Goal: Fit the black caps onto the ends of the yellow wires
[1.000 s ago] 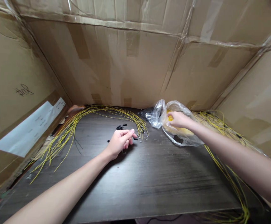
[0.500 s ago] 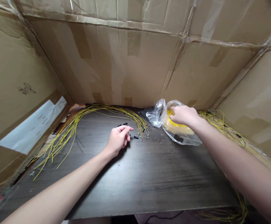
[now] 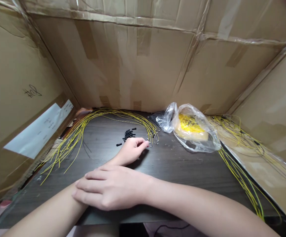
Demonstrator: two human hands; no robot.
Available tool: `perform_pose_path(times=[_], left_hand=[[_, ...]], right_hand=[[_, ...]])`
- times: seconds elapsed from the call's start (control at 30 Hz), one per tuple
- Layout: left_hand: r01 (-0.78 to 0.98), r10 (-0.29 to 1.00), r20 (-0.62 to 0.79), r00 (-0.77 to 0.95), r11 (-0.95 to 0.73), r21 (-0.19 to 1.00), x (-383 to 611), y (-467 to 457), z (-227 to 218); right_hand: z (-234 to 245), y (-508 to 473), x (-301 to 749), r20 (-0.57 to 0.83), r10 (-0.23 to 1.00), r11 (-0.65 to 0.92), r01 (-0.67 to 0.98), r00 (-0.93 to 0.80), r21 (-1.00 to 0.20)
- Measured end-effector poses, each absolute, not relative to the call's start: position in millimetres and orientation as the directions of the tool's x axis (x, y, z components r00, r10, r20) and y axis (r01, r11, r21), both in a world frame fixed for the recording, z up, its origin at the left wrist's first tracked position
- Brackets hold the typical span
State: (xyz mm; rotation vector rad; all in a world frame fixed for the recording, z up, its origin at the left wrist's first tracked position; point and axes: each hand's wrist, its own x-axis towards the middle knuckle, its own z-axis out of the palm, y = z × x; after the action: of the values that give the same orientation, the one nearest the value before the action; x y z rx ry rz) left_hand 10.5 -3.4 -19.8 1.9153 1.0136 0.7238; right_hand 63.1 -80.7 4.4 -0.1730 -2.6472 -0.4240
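Note:
My left hand (image 3: 133, 149) is low over the dark table, thumb and fingers pressed together at the metal-tipped ends of the yellow wires. Whatever is in that pinch, if anything, is too small to make out. Across my left forearm lies my right hand (image 3: 113, 187), fingers stretched flat on the skin and holding nothing visible. Just beyond my left hand is a small pile of black tube-shaped pieces (image 3: 129, 133), partly covered by the hand. The bundle of yellow wires (image 3: 83, 123) arcs from the left side round to the hand.
An open clear plastic bag (image 3: 191, 126) with small yellow pieces stands at the back right. Beside it is a clear bag of dark pieces (image 3: 159, 120). More yellow wires (image 3: 241, 177) run along the right edge. Cardboard walls (image 3: 138, 72) enclose the table (image 3: 182, 177).
My right hand has come out of the bag of yellow pieces and down onto my left forearm. My left hand has shifted slightly right and down, showing more of the black pile.

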Motion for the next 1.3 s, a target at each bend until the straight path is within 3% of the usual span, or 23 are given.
perform_pose_path(times=[0.13, 0.37, 0.57, 0.77, 1.03, 1.3], left_hand=[[0.414, 0.824, 0.109, 0.556, -0.389, 0.823, 9.5, 0.7, -22.6], [0.451, 0.802, 0.152, 0.578, -0.469, 0.76, 12.4, 6.9, -22.9], [0.439, 0.806, 0.153, 0.572, -0.459, 0.772, 10.8, 0.0, -21.2], [0.466, 0.801, 0.153, 0.579, -0.478, 0.745, 13.3, 1.9, -21.2], [0.469, 0.803, 0.141, 0.579, -0.47, 0.748, 12.0, 1.1, -20.3], [0.478, 0.818, 0.147, 0.556, -0.46, 0.748, 13.9, 0.4, -19.8]], right_hand=[[2.7, -64.0, 67.3, 0.457, 0.055, 0.948, 0.191, -0.888, 0.256], [-5.5, -46.9, 74.3, 0.513, 0.19, 0.945, 0.298, -0.837, 0.137], [13.1, -60.0, 70.6, 0.374, 0.066, 0.987, 0.117, -0.925, 0.114], [15.1, -54.3, 74.2, 0.339, 0.16, 0.977, 0.198, -0.927, 0.08], [5.1, -53.3, 73.7, 0.394, 0.101, 0.985, 0.148, -0.914, 0.09], [3.0, -50.4, 71.3, 0.395, 0.137, 0.978, 0.187, -0.908, 0.092]])
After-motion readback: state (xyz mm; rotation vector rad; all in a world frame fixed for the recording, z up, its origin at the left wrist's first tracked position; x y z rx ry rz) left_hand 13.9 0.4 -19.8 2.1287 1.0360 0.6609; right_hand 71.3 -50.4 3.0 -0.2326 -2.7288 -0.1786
